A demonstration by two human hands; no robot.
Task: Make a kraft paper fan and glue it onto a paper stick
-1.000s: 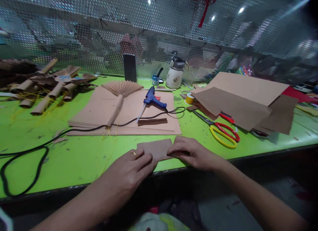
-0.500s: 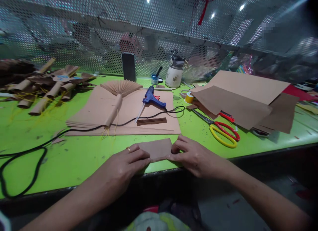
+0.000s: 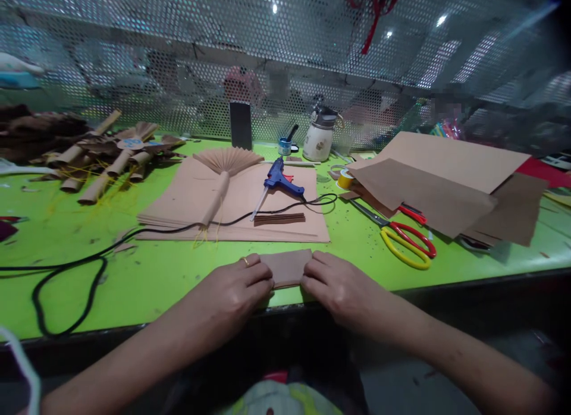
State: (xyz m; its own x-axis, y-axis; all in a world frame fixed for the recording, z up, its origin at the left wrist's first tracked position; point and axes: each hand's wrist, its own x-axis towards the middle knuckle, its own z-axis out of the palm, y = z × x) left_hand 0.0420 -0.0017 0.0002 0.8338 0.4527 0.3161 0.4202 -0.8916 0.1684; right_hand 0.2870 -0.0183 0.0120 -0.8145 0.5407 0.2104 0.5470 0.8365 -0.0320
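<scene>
At the far left a dark brown heap (image 3: 33,132) runs out of view, its makeup hard to make out. Next to it lie paper tubes (image 3: 96,189) tangled with yellow string, partly covering one another, and a tag (image 3: 129,143) whose blue writing is unreadable. A black cord (image 3: 160,229) is cut off at the left edge; it crosses the lower end of a paper fan (image 3: 229,160), which lies on a paper stack (image 3: 165,204). The left hand (image 3: 236,287) grasps the left end of a small piece of brown paper (image 3: 289,267) at the table's near edge, its fingertips partly hidden. Beyond, a blue glue gun (image 3: 281,180) rests on the stack beside a pleated strip (image 3: 279,219). The right hand (image 3: 336,287) grasps the brown paper's other end, covering that end with curled fingers. Farther right, scissors (image 3: 407,248) lie near loose sheets (image 3: 428,195), which hide most of something underneath.
</scene>
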